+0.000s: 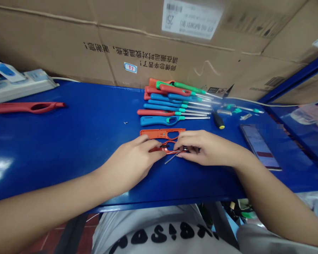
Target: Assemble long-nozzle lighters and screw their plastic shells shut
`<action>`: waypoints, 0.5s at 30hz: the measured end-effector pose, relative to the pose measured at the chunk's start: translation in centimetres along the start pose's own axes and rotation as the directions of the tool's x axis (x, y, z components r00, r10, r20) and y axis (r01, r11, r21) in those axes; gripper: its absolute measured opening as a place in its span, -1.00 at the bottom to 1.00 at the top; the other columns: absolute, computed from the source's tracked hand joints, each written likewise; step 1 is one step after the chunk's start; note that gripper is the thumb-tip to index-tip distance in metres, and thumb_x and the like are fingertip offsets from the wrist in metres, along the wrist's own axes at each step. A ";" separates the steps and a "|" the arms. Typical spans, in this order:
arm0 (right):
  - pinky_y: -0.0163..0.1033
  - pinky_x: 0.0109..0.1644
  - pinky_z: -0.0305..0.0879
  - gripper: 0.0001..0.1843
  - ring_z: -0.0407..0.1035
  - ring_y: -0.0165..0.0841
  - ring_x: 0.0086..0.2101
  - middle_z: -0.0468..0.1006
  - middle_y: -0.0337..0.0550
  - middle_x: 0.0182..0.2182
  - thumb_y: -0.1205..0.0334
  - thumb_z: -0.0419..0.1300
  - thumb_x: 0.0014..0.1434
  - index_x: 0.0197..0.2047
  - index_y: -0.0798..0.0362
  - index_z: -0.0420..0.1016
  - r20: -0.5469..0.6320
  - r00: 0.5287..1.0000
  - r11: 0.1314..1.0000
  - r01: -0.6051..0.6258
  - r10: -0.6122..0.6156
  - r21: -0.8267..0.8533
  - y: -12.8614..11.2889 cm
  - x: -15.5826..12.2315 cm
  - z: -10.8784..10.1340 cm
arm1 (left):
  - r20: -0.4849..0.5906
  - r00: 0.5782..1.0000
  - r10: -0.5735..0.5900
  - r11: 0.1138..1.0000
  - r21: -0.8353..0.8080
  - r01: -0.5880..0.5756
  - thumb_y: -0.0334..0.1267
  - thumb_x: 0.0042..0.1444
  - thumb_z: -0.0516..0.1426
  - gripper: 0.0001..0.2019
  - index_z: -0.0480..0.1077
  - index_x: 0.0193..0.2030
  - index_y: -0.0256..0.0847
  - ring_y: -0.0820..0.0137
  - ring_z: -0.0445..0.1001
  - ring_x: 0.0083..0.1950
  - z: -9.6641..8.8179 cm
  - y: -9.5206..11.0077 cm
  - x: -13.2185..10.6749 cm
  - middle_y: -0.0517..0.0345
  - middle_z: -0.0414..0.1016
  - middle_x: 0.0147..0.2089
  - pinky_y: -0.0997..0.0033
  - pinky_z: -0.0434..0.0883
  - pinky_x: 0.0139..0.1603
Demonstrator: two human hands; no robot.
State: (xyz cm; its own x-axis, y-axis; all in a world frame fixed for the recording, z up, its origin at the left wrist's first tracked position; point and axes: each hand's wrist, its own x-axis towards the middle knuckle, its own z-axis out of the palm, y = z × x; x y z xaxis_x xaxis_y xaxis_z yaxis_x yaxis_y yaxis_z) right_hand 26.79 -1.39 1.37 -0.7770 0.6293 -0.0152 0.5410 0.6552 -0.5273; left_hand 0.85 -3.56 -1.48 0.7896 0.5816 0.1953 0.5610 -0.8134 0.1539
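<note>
My left hand point(137, 160) is closed on the left part of an orange lighter shell half point(170, 143), which has a trigger opening and small inner parts showing. On its right side, my right hand point(201, 146) pinches at thin wires and small parts over the same shell; the fingertips hide just what they hold. A thin grey tube point(171, 158) sticks out below the right fingers. Just behind the hands lies the other orange shell half point(159, 134), its inside facing up. Several red and blue long-necked lighters point(159, 121) are lined up behind it.
A black and yellow screwdriver point(218, 120) and a phone point(259, 146) lie on the right of the blue table point(69, 141). Small screws point(125, 122) sit left of the lighters. A red lighter shell point(29, 107) and a power strip point(26, 83) are far left. A cardboard box point(69, 46) stands behind.
</note>
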 end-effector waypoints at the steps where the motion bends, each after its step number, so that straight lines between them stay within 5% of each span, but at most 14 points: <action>1: -0.30 -0.23 0.27 -0.87 0.39 -0.39 -0.29 0.55 -0.13 -0.22 0.33 0.21 0.29 -0.11 0.06 0.56 0.001 1.000 1.000 0.007 -0.007 -0.005 0.0 0.0 0.0 | 0.005 1.000 0.000 1.000 0.001 0.000 -0.43 0.32 0.08 -0.66 0.53 0.13 -0.10 0.11 0.46 0.16 0.0 0.0 0.0 0.03 0.57 0.09 0.08 0.56 0.08; 15: -0.33 -0.34 0.25 -0.84 0.38 -0.45 -0.43 0.57 -0.17 -0.30 0.31 0.25 0.26 -0.10 0.08 0.60 0.008 1.000 0.999 -0.001 0.001 -0.035 -0.3 -0.1 -0.3 | 0.042 0.999 -0.006 1.000 0.019 0.005 -0.43 0.30 0.10 -0.66 0.52 0.13 -0.09 0.11 0.46 0.13 -0.2 0.0 0.1 0.04 0.56 0.08 0.09 0.55 0.05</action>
State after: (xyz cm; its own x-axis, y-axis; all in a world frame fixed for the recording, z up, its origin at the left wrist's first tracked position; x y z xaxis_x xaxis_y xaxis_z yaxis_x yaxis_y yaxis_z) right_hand 26.77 -1.55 1.77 -0.7788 0.6269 -0.0224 0.5526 0.6688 -0.4974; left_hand 0.93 -3.52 -1.29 0.7961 0.5853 0.1540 0.5695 -0.8106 0.1365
